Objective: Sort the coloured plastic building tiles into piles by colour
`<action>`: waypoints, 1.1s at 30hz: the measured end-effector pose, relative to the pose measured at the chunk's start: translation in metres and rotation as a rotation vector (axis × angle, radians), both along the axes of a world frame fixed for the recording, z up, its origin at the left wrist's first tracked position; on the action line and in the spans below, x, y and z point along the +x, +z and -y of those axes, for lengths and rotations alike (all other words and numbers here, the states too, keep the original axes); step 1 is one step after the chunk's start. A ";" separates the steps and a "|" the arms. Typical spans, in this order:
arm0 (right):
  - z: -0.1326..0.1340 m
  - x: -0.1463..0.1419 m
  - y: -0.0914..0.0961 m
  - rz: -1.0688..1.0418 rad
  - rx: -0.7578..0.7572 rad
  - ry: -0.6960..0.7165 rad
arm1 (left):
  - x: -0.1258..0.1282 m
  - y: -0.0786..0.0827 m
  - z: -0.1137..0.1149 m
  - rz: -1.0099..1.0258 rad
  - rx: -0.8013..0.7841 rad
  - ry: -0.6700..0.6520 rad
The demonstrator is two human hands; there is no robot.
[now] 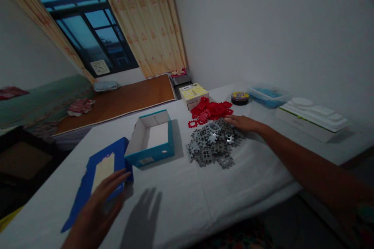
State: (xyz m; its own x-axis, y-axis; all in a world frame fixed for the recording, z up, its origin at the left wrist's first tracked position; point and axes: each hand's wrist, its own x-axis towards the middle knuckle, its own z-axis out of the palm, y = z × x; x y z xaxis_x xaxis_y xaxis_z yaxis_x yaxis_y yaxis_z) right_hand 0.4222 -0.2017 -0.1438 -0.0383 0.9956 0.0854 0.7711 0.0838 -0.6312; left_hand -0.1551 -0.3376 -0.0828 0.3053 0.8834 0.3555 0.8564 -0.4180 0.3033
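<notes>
Left grip (96,210) spread wide, fingers straight, nothing held; poised over the near end of a blue box lid (97,171) lying flat on the white-covered bench (181,206), fingertips overlapping the lid, contact impossible to tell. Shadow of that grip on the cloth just to its right. Just beyond the fingertips, at the lid's far corner, an open teal box (152,140), upright, white inside.

Right grip (244,122) open too, palm down, fingers stretched flat, closed on nothing; resting at the far right edge of a heap of grey puzzle pieces (213,144), fingertips at the seam between that heap and a heap of red puzzle pieces (212,109). Grey heap just left of and nearer than this grip, red heap just past the fingertips. Further past them a yellow carton (193,95); near the knuckles, on the far side, a round dark tin (240,97); right of the wrist, by the wall, a clear tub (267,96) and a stack of white trays (315,114), well apart from the grip
</notes>
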 end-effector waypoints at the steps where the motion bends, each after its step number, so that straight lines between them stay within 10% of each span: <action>1: 0.000 -0.004 0.002 0.041 -0.043 0.020 | 0.036 -0.001 -0.003 0.001 -0.081 -0.084; 5: 0.004 -0.013 0.008 0.091 -0.119 0.088 | 0.158 -0.027 -0.040 -0.040 -0.317 -0.279; 10: 0.013 -0.019 0.005 0.038 -0.084 0.167 | 0.229 -0.055 -0.101 -0.058 -0.405 -0.329; 33: 0.046 -0.089 0.011 -0.435 0.035 0.219 | 0.252 -0.053 -0.125 0.284 -0.326 -0.526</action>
